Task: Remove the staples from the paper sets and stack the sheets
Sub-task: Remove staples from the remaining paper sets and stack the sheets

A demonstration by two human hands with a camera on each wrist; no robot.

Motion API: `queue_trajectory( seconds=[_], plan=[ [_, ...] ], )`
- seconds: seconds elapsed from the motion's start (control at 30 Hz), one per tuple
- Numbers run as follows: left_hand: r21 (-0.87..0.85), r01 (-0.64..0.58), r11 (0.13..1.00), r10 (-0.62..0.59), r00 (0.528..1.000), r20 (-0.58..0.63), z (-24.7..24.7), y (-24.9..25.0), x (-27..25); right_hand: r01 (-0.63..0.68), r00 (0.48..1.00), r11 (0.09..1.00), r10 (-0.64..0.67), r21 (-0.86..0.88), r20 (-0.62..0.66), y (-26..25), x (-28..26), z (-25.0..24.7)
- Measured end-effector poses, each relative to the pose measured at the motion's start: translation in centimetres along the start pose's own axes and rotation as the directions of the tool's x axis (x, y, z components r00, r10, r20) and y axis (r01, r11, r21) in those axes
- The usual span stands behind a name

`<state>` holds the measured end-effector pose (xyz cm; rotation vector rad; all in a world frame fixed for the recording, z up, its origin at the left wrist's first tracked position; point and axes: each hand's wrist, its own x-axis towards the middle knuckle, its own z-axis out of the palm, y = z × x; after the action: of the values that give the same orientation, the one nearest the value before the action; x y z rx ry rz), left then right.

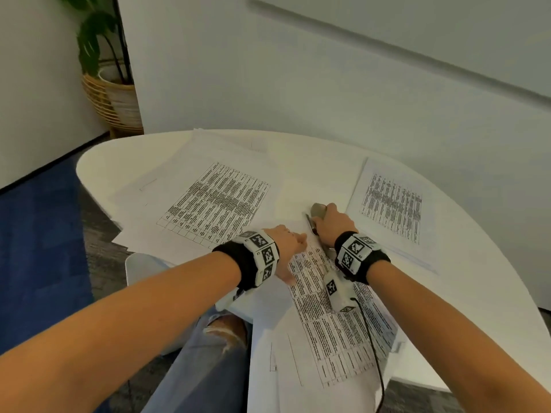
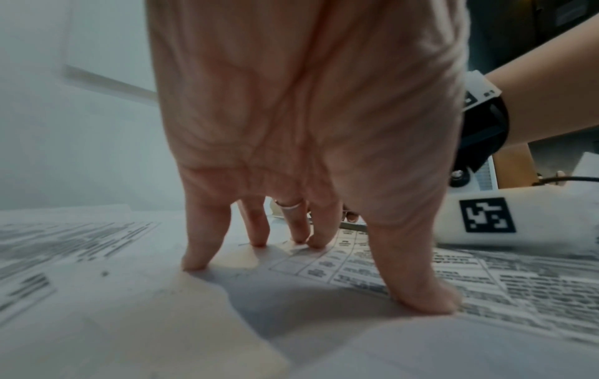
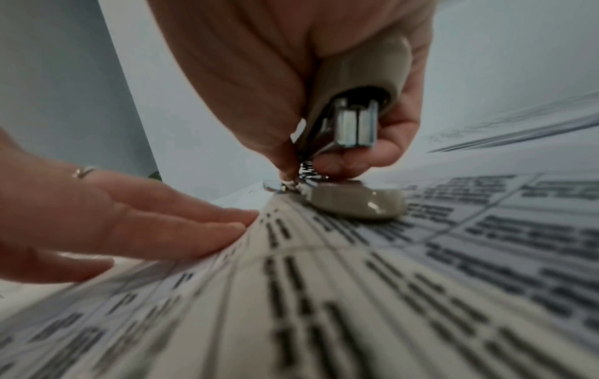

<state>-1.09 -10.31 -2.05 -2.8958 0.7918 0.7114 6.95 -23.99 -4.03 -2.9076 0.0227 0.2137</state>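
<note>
Centre frame on the worktop (image 1: 304, 150): left hand (image 1: 286, 248) flat, fingers straight, pinning the paper set (image 1: 328, 317); right hand (image 1: 334, 223) clenched round a stapler-like tool (image 3: 353, 128) at its corner; likely tearing if hold slips.

A white round table (image 1: 298, 147) carries three lots of printed sheets: a spread pile (image 1: 208, 198) at the far left, a squared pile (image 1: 390, 207) at the right, and a paper set (image 1: 325, 332) at the near edge, overhanging toward the person. The left hand (image 1: 287, 248) lies with fingers extended on the upper corner of the paper set. The right hand (image 1: 335, 223) grips a beige staple remover (image 1: 316, 214) just beyond that corner; a potted plant (image 1: 110, 73) stands on the floor at the far left.
</note>
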Motion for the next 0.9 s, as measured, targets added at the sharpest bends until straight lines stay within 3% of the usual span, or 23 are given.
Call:
queue_trajectory(
  seconds=[0.37, 0.67, 0.8, 0.9],
  plan=[
    [0.023, -0.034, 0.999, 0.035, 0.999, -0.016, 0.2, 0.6, 0.3, -0.086, 0.995, 0.996, 0.085, 0.022, 0.059, -0.4, 1.0, -0.5],
    [-0.169, -0.05, 0.984, 0.045, 0.999, -0.028, 0.2, -0.4, 1.3, 0.095, 0.995, 0.993, -0.098, 0.074, 0.036, 1.4, -1.8, -2.2],
    [-0.202, 0.067, 0.977, -0.093, 0.988, -0.123, 0.9, -0.6, 0.6, 0.112, 0.985, 0.994, -0.111, -0.004, 0.13, 2.4, -3.6, -3.0],
    [-0.177, 0.15, 0.973, -0.171, 0.979, -0.109, 1.9, -0.3, 0.0, 0.144, 0.973, 0.988, -0.132, -0.048, 0.189, 2.3, -4.1, -2.3]
  ],
)
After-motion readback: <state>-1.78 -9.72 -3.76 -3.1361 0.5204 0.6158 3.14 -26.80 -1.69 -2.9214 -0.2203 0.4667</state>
